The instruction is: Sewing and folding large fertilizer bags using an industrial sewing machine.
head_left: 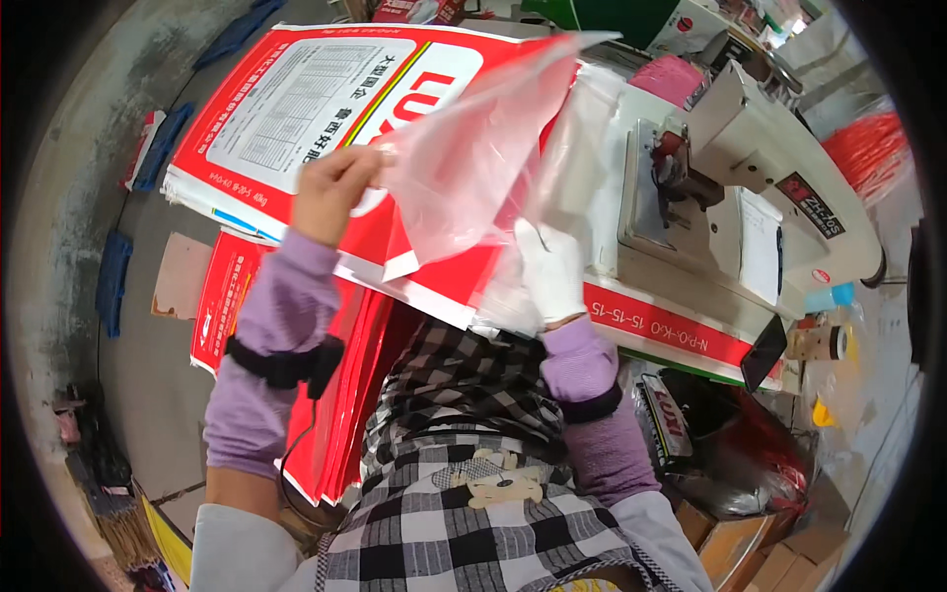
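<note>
My bare left hand [330,197] is closed, pinching an edge of a clear plastic film [473,163]. The film is lifted and stretched out above a stack of red and white printed sacks [316,94]. On my right hand [552,276] is a white glove, and its fingers are closed on the film's lower right part, beside the sewing machine's bed. Part of what those gloved fingers grip is hidden. More translucent film [582,148] lies between the sacks and the machine.
A white industrial sewing machine [809,187] stands on the right, a dark phone [764,353] at its table's front edge. Further red sacks [345,395] hang by my lap. Red string [868,148] is bundled at far right. Blue clips [113,281] lie along the left wall.
</note>
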Demonstrator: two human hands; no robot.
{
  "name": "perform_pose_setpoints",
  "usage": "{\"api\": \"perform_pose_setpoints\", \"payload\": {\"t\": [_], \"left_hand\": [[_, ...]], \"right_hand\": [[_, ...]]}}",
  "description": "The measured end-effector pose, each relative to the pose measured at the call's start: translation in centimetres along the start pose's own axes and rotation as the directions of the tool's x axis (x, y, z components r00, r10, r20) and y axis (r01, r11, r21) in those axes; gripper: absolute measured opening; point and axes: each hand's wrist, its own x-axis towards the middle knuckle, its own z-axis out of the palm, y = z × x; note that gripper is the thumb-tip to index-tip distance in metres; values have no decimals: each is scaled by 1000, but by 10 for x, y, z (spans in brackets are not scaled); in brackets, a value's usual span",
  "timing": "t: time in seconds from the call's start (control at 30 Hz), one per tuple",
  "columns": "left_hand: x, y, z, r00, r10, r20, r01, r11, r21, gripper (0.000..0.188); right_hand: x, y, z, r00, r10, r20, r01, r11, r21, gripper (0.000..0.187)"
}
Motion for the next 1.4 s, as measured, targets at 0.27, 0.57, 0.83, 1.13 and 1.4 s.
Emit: {"api": "perform_pose_setpoints", "payload": {"t": [0.27,0.57,0.83,1.13,1.4], "left_hand": [[-84,-64,-15,981,75,-178,-87,994,-59,47],[-312,-220,-51,938,-298,-178,309,483,819,79],[-341,-242,-20,920,-384,-79,288,525,801,71],[-339,-253,14,882,-463,-91,373,565,736,106],[-318,-240,-5,933,-339,-120,338,715,612,98]], "right_hand": [[-30,-21,9,959,-282,-37,268,939,-213,45],[-20,19,28,990,-141,-13,135,967,-218,29],[-14,39,36,980,-194,-44,189,977,-101,26],[-14,39,39,970,-236,-58,229,967,-114,23],[-16,33,34,974,-228,-10,222,957,-184,30]]}}
